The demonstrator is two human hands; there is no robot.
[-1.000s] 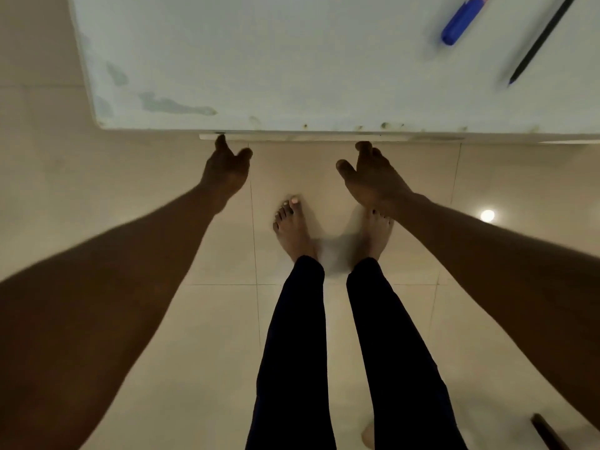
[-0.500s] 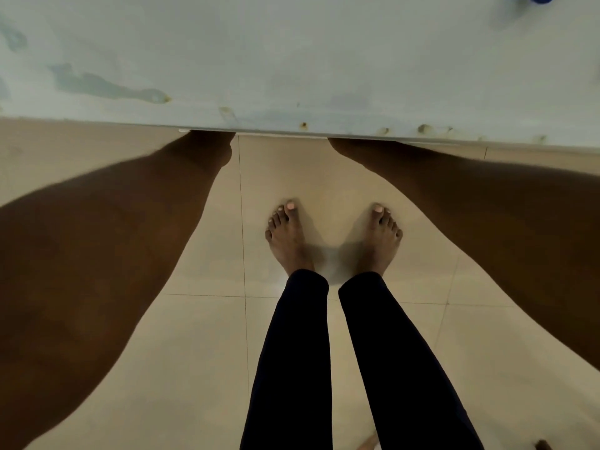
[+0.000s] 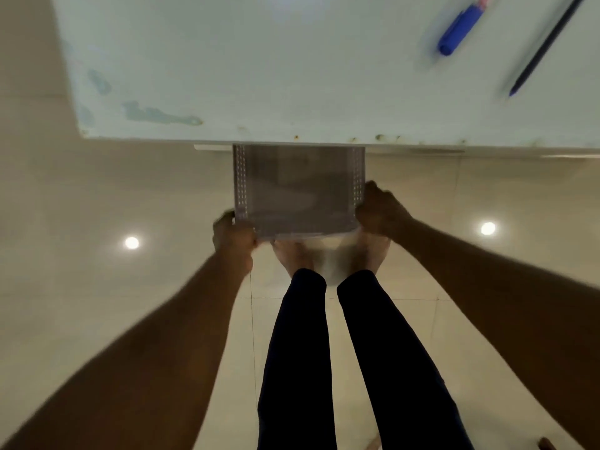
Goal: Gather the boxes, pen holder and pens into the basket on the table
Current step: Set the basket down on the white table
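Note:
A grey see-through basket (image 3: 297,190) with perforated sides sticks out from under the table's front edge, held below the tabletop and above my feet. My left hand (image 3: 233,233) grips its near left corner. My right hand (image 3: 378,207) grips its right side. The basket's far part is hidden under the table. It looks empty. On the white tabletop (image 3: 259,69), at the far right, lie a blue marker (image 3: 457,29) and a thin dark pen (image 3: 542,50). No boxes or pen holder are in view.
The table's front edge (image 3: 292,141) runs across the view, with its left corner at the left. Pale floor tiles with two bright light reflections lie below. My legs and bare feet stand directly under the basket.
Both hands went under the table edge and have come back out holding the grey basket, which was not in view before. The view has tilted so the marker and pen show again.

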